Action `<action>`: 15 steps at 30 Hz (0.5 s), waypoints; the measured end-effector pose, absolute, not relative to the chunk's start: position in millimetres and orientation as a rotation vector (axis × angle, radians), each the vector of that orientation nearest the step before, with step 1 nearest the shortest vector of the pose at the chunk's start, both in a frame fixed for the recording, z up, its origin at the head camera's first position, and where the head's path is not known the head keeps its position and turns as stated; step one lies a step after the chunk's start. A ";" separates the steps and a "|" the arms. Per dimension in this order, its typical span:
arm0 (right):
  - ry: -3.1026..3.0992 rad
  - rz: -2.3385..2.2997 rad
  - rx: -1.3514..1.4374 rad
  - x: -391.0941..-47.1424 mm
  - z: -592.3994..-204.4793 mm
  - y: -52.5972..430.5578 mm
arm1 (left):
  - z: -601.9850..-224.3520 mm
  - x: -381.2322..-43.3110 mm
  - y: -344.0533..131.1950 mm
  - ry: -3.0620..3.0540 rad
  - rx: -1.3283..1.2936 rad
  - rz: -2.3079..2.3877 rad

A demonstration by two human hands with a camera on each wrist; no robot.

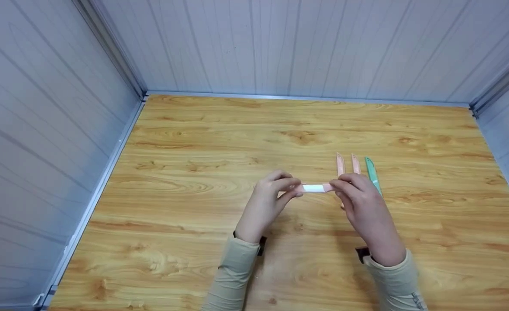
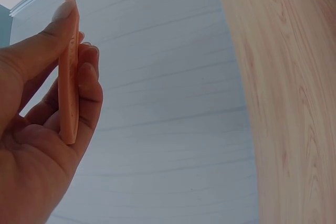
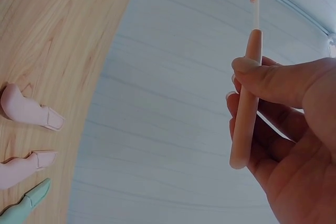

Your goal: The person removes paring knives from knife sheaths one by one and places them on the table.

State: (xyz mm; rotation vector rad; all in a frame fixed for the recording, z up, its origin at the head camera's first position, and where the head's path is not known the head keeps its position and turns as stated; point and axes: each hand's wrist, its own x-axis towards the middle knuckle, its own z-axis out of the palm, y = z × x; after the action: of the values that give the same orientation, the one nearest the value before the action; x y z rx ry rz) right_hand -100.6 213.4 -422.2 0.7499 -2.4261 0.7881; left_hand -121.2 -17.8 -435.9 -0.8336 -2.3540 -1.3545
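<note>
Both hands hold a small pink knife with a white blade [image 1: 313,188], stretched level between them above the table. My left hand [image 1: 266,199] pinches the flat pink sheath [image 2: 69,87] between thumb and fingers. Around the rounded pink handle [image 3: 245,124] are the curled fingers and thumb of my right hand [image 1: 363,203]. A bare length of blade shows between sheath and handle. Just beyond the right hand, two pink knives, one on the left [image 1: 340,162] and one beside it [image 1: 356,164], and a green knife [image 1: 372,172] lie side by side, partly hidden by that hand.
The wood-grain table [image 1: 185,198] spreads under both hands. Pale panel walls stand behind it [image 1: 271,47], at the left [image 1: 42,129] and at the right [image 1: 507,116], with metal strips along the table's edges.
</note>
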 end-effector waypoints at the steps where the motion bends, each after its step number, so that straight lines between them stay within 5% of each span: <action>1: -2.431 0.785 0.747 -100.5 -422.0 213.9 | -435.7 -121.3 -17.9 -2.357 -0.830 -1.355; 15: -2.429 0.769 0.722 -102.2 -420.2 218.3 | -434.4 -121.4 -18.9 -2.330 -0.816 -1.383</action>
State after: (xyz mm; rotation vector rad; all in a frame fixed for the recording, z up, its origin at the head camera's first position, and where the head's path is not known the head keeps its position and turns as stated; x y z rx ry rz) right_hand -102.2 218.3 -420.2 0.7220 -2.4288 0.7691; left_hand -121.4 -18.9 -434.4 -0.8158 -2.3296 -1.3827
